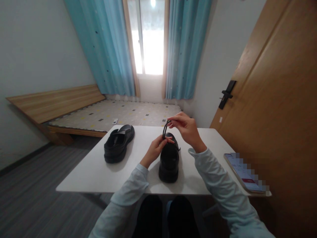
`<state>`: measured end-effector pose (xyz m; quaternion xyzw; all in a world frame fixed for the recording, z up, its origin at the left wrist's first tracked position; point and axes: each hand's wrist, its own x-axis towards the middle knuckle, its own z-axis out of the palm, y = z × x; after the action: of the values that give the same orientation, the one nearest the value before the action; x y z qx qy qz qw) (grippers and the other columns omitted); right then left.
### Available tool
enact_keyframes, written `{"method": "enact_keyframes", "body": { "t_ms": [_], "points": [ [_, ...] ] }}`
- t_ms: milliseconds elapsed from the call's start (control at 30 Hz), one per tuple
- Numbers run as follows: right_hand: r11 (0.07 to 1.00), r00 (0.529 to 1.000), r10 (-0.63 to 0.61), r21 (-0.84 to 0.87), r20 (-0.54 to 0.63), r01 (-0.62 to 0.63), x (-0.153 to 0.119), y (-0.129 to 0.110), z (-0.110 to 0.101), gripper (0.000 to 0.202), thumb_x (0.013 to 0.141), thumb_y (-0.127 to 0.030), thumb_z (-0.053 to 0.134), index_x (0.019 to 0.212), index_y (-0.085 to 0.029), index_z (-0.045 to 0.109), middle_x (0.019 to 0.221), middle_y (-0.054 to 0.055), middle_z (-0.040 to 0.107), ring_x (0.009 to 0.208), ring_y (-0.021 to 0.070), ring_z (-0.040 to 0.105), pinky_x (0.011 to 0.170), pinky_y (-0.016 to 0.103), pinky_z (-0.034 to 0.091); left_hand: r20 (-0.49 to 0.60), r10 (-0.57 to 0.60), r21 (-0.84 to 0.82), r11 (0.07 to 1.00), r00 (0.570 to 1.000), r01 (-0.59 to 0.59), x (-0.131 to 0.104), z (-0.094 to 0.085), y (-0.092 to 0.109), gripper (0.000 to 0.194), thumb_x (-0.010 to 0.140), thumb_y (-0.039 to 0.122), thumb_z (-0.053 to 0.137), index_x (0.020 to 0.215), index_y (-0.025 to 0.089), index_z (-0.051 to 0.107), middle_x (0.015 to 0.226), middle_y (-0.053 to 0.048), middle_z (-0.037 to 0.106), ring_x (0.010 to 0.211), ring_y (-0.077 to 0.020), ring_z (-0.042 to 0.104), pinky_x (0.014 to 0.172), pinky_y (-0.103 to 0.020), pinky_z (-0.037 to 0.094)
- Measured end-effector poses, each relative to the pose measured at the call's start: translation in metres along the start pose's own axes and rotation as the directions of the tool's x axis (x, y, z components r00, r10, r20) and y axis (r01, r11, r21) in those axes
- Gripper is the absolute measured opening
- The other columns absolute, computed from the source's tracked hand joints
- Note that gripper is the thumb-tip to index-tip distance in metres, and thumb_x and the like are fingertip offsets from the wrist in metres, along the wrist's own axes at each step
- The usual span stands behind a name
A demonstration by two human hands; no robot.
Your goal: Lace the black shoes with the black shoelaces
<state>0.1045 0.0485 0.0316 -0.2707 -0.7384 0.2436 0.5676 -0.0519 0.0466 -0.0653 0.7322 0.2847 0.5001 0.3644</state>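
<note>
A black shoe (169,165) stands on the white table with its heel toward me. Over its front part, my left hand (156,147) is closed on the lower part of a looped black shoelace (164,129). Higher and to the right, my right hand (184,127) pinches the top of the same lace between thumb and fingers. A second black shoe (118,144) rests on the table to the left, apart from both hands. My left hand partly hides the upper of the nearer shoe.
The white table (138,178) carries a phone or tablet (244,173) at its right edge. Behind it is a bed (128,114) with a small white object (115,121) on it. A wooden door (279,99) stands at the right.
</note>
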Motion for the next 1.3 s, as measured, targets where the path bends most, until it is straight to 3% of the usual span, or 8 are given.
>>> {"method": "enact_keyframes", "body": {
  "t_ms": [133, 333, 433, 533, 767, 900, 1033, 1300],
  "points": [
    [0.991, 0.987, 0.133, 0.011, -0.087, -0.133, 0.001, 0.025, -0.017, 0.033, 0.077, -0.046, 0.066, 0.086, -0.015, 0.071, 0.081, 0.002, 0.055, 0.065, 0.0122, 0.063, 0.065, 0.029, 0.056, -0.136, -0.021, 0.050, 0.998, 0.990, 0.028, 0.001, -0.001, -0.001, 0.022, 0.090, 0.033, 0.049, 0.088, 0.017, 0.063, 0.090, -0.005, 0.072, 0.089, -0.0174, 0.065, 0.085, -0.031, 0.050],
    [0.964, 0.929, 0.256, -0.135, 0.267, -0.227, -0.021, 0.050, -0.014, 0.045, 0.061, -0.041, 0.080, 0.098, -0.016, 0.071, 0.088, 0.004, 0.056, 0.074, 0.0156, 0.061, 0.069, 0.031, 0.054, -0.323, -0.080, -0.082, 0.995, 0.943, 0.056, 0.003, 0.001, -0.006, 0.022, 0.084, 0.036, 0.057, 0.085, 0.016, 0.066, 0.076, -0.002, 0.069, 0.060, -0.0116, 0.062, 0.052, -0.021, 0.049],
    [0.958, 0.897, 0.272, -0.185, 0.348, -0.219, -0.031, 0.058, -0.010, 0.042, 0.061, -0.035, 0.081, 0.098, -0.018, 0.070, 0.093, 0.005, 0.056, 0.081, 0.0173, 0.060, 0.073, 0.032, 0.054, -0.321, -0.098, -0.211, 0.977, 0.942, 0.030, 0.005, 0.002, -0.004, 0.027, 0.081, 0.040, 0.061, 0.088, 0.015, 0.066, 0.084, -0.005, 0.071, 0.067, -0.0149, 0.066, 0.063, -0.028, 0.055],
    [0.955, 0.908, 0.280, -0.185, 0.312, -0.231, -0.037, 0.069, -0.010, 0.030, 0.071, -0.032, 0.073, 0.097, -0.018, 0.069, 0.094, 0.006, 0.057, 0.084, 0.0174, 0.060, 0.078, 0.034, 0.053, -0.318, -0.115, -0.281, 0.959, 0.941, 0.023, 0.006, 0.004, -0.002, 0.031, 0.079, 0.042, 0.063, 0.092, 0.014, 0.066, 0.090, -0.008, 0.072, 0.076, -0.0196, 0.070, 0.069, -0.033, 0.058],
    [0.946, 0.923, 0.302, -0.195, 0.237, -0.260, -0.041, 0.086, -0.022, 0.019, 0.075, -0.034, 0.067, 0.074, -0.016, 0.064, 0.089, 0.006, 0.062, 0.081, 0.0167, 0.060, 0.074, 0.032, 0.053, -0.342, -0.089, -0.303, 0.953, 0.936, -0.020, 0.007, 0.004, -0.006, 0.034, 0.081, 0.044, 0.061, 0.096, 0.015, 0.065, 0.099, -0.010, 0.072, 0.086, -0.0224, 0.070, 0.078, -0.038, 0.058],
    [0.936, 0.934, 0.331, -0.172, 0.135, -0.306, -0.039, 0.078, -0.026, 0.018, 0.079, -0.034, 0.061, 0.076, -0.017, 0.057, 0.070, 0.001, 0.061, 0.068, 0.0143, 0.060, 0.066, 0.029, 0.050, -0.335, -0.029, -0.196, 0.980, 0.942, -0.040, 0.007, 0.001, -0.008, 0.029, 0.084, 0.040, 0.058, 0.100, 0.016, 0.065, 0.101, -0.008, 0.071, 0.094, -0.0219, 0.068, 0.080, -0.036, 0.056],
    [0.948, 0.946, 0.315, -0.070, 0.073, -0.310, -0.036, 0.068, -0.030, 0.020, 0.079, -0.037, 0.061, 0.077, -0.018, 0.055, 0.066, -0.003, 0.055, 0.056, 0.0115, 0.057, 0.058, 0.026, 0.048, -0.222, 0.022, 0.121, 0.993, 0.975, 0.005, 0.006, 0.000, -0.004, 0.021, 0.088, 0.032, 0.053, 0.096, 0.017, 0.066, 0.093, -0.004, 0.072, 0.088, -0.0177, 0.067, 0.080, -0.030, 0.053],
    [0.911, 0.990, 0.142, -0.392, 0.009, -0.127, -0.034, 0.052, -0.049, 0.020, 0.077, -0.038, 0.067, 0.078, -0.018, 0.069, 0.070, 0.002, 0.064, 0.061, 0.0128, 0.052, 0.056, 0.025, 0.039, -0.089, 0.145, 0.395, 0.913, 0.985, -0.098, 0.008, 0.006, -0.007, 0.017, 0.090, 0.023, 0.048, 0.097, 0.019, 0.064, 0.096, -0.005, 0.069, 0.091, -0.0173, 0.064, 0.083, -0.030, 0.050]
  ]
}}
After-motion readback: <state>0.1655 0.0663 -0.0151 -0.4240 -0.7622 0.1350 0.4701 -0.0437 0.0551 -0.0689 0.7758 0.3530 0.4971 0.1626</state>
